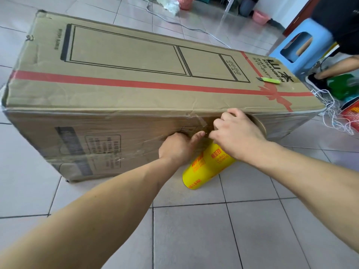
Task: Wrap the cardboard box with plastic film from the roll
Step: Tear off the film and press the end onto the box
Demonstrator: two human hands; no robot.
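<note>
Against the near side of the cardboard box (136, 74), which lies lengthwise on the tiled floor (213, 230), both my hands are at work. My left hand (177, 146) is curled, thumb out, pressing the plastic film (108, 144) flat to the cardboard — presumably to anchor it. My right hand (239, 133) grips a brown tape roll (260, 126) held against the same face, fingers pinching at the tape's end; I judge the film edge is being fixed. Yellow film roll (207, 164) rests on the floor touching the box's base, parked beneath my wrists. A green cutter (271, 80) sits on the top panel near the right end. Open tile lies toward me; the right end is crowded — blue stool (299, 47) and loose cords (334, 113).
</note>
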